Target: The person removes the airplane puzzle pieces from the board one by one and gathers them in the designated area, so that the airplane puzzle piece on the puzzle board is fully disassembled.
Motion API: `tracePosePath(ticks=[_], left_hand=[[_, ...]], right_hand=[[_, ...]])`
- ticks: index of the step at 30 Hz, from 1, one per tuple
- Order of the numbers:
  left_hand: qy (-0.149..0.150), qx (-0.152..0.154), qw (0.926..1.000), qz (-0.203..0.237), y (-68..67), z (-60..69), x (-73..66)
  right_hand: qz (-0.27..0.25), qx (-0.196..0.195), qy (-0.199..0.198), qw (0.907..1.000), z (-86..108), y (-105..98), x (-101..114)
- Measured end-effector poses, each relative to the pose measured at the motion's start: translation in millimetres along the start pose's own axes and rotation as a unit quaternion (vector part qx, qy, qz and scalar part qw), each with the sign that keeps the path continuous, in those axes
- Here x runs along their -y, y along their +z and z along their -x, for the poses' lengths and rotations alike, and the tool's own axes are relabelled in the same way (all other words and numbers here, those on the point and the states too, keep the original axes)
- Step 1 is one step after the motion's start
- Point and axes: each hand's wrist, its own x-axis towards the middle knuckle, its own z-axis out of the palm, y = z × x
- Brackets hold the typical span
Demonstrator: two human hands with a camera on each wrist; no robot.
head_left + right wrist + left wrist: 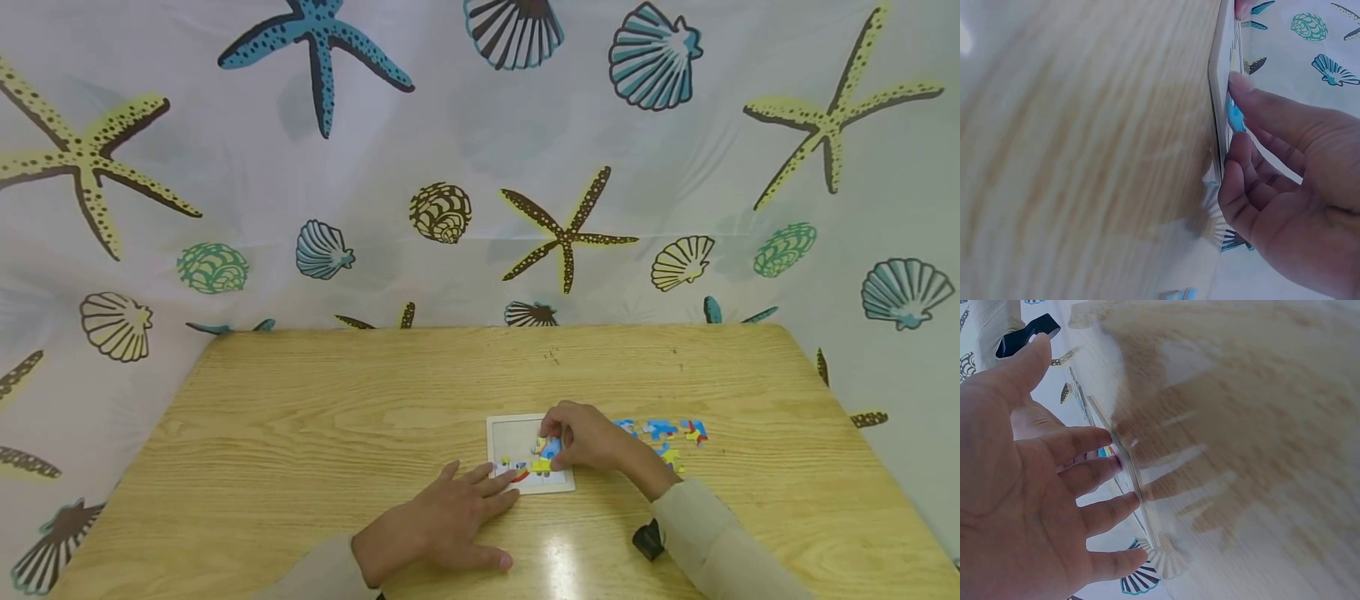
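A white-framed jigsaw puzzle tray [513,432] lies on the table, with joined pieces in its lower part picturing blue, yellow and red shapes. My left hand [450,518] is spread flat, its fingertips on the tray's lower left corner and edge. In the left wrist view those fingers [1107,515] look straight and apart. Over the tray's right side, my right hand [588,437] pinches a blue puzzle piece [1235,117] between thumb and fingers, low against the tray. The right hand covers the tray's upper right part.
To the right of the tray lie several loose puzzle pieces [660,429], partly behind the right forearm. A black strap [648,540] is at the right sleeve. The wooden table [315,400] ends at a shell-patterned cloth [450,275] behind.
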Motion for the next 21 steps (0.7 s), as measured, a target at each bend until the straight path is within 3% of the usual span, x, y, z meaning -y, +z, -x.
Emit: tracePosePath(ticks=[21], left_hand=[[-0.001, 0.009, 1.0, -0.001, -0.1, -1.4, 1.6]], right_hand=[[0.012, -0.041, -0.034, 0.9985, 9.0, -5.7, -2.4]])
